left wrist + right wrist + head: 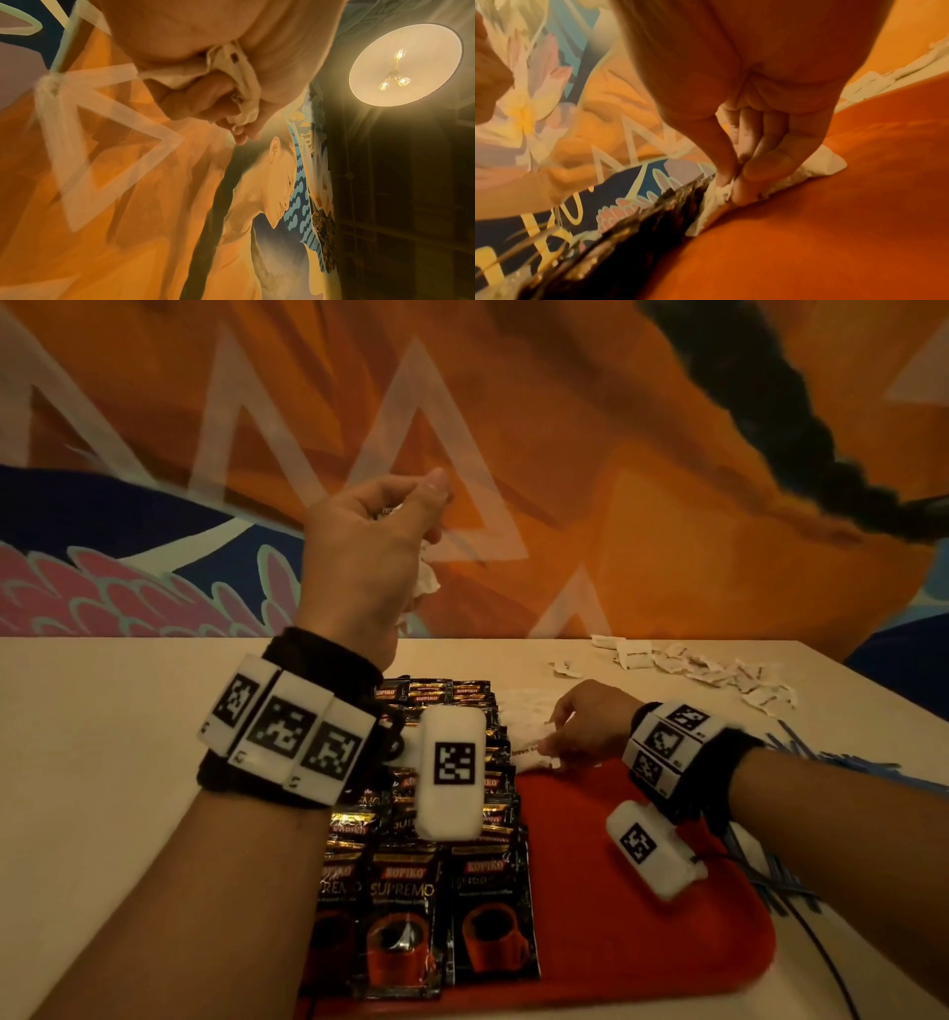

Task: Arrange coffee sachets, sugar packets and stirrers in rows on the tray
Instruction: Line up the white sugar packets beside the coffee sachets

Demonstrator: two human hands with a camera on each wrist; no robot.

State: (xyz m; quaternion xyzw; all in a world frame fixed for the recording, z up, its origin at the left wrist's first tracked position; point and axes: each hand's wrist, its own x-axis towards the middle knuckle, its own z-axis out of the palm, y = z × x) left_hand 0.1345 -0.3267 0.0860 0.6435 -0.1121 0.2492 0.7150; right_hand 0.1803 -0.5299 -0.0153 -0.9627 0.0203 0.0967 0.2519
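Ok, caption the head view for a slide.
Right hand lays a sugar packet beside coffee sachets on the red tray.

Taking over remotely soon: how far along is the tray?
Done: coffee sachets fill the red tray's left side in rows. In hand: the right hand is laying a sugar packet beside them; the left hand grips spare packets. Left: loose sugar packets and blue stirrers lie on the table.
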